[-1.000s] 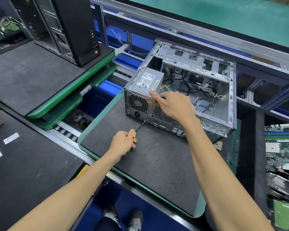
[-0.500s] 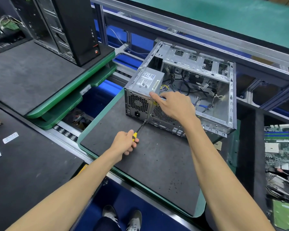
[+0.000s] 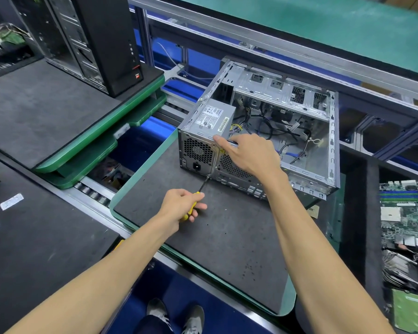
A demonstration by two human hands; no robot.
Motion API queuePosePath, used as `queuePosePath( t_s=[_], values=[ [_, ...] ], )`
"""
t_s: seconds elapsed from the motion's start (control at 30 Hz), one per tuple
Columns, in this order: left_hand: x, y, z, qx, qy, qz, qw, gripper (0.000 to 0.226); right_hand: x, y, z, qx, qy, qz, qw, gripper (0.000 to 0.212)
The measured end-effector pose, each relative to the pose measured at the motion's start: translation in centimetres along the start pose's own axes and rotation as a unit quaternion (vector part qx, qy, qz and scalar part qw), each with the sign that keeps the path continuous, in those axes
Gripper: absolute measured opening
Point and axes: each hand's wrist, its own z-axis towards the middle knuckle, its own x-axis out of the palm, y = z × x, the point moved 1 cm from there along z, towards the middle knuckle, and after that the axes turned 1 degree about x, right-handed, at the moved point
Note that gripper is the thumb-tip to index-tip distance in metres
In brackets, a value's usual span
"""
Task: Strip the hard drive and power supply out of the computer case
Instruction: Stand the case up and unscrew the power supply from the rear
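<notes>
1. The case (image 3: 285,131) lies on its side on the grey mat (image 3: 222,242) of the desk, open side up. The power supply (image 3: 210,121) sits in its near-left corner, not yet freed.
2. The left hand (image 3: 182,206) wraps its grip round the yellow handle of the screwdriver (image 3: 198,196). The tip meets a screw (image 3: 208,176) low on the rear panel, beside the supply's socket.
3. The right hand (image 3: 249,156) rests on the top rear edge of the case, fingers laid flat and pinching nothing. It looks placed to steady the case.
4. To do this well, I judge the shaft should line up straight with the screw, with firm push inward so the tip does not slip.
5. The right hand should press down so the case does not slide on the mat.
6. The cables (image 3: 270,121) inside may need unplugging before the supply lifts out.
7. I cannot make out a hard drive in the case.
</notes>
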Motion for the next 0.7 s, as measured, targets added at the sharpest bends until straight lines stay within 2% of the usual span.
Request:
queuePosePath(
  t_s=[0.17,0.27,0.37,0.47,0.53,0.7],
  values=[
    [0.0,0.6,0.1,-0.02,0.006,0.065,0.998,0.035,0.0,-0.1,-0.1,0.002,0.001,0.0,1.0,0.088],
    [0.1,0.5,0.0,0.005,-0.002,0.072,0.997,0.026,0.0,-0.1,-0.1,0.004,0.001,0.002,1.0,0.088],
    [0.0,0.5,-0.3,0.051,-0.023,0.114,0.992,0.03,0.1,-0.1,-0.1,0.012,0.001,0.005,1.0,0.086],
    [-0.3,0.3,-0.4,0.056,-0.053,0.089,0.993,0.018,0.1,0.0,-0.1,0.017,-0.001,0.008,1.0,0.083],
    [0.0,-0.2,-0.6,0.034,-0.034,0.069,0.996,0.018,0.2,-0.1,-0.1,0.015,0.0,0.006,1.0,0.082],
    [0.9,-0.5,-0.5,-0.088,0.032,-0.041,0.995,0.036,0.2,-0.1,0.0,0.005,0.0,0.005,1.0,0.081]
  ],
)
